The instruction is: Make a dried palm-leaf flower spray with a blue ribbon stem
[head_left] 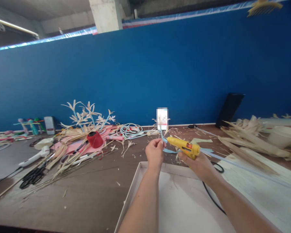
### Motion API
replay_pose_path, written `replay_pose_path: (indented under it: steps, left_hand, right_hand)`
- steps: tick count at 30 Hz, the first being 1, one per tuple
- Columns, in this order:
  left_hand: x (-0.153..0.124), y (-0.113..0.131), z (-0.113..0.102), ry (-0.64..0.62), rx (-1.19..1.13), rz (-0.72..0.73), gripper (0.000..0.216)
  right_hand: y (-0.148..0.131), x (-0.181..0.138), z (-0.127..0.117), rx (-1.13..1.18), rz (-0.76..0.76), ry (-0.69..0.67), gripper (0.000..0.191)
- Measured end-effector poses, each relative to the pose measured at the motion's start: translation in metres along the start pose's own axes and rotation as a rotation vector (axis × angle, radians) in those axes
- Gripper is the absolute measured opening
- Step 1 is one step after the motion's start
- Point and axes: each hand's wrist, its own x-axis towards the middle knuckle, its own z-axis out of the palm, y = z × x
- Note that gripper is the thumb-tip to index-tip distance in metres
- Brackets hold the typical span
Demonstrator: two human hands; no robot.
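My left hand is closed in a pinch on a thin light-blue stem that carries pale straw petals at its top. My right hand grips a yellow hot glue gun with its nozzle pointing left, close to the stem beside my left fingers. A long pale glue stick sticks out of the gun's back toward the right. Both hands hover above the far edge of a shallow white tray. The gun's black cable runs down past my right wrist.
On the brown table to the left lie a red thread spool, black scissors, a white tool, straw strips and finished straw flowers. Dried leaves and a white bowl sit right. A blue wall stands behind.
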Motion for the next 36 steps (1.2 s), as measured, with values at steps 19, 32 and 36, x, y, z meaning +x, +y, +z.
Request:
replay_pose_path:
  steps: [19,32,36]
  left_hand:
    - [0.000,0.002,0.000,0.016,0.047,0.018,0.022]
    - [0.001,-0.001,-0.001,0.010,0.047,0.033,0.023]
    - [0.001,0.000,0.000,0.017,0.026,0.014,0.023]
  right_hand:
    - [0.019,0.004,0.000,-0.054,-0.004,-0.037,0.041]
    - [0.010,0.001,0.000,-0.043,0.002,-0.021,0.040]
    - [0.001,-0.002,0.000,-0.049,0.003,0.015,0.041]
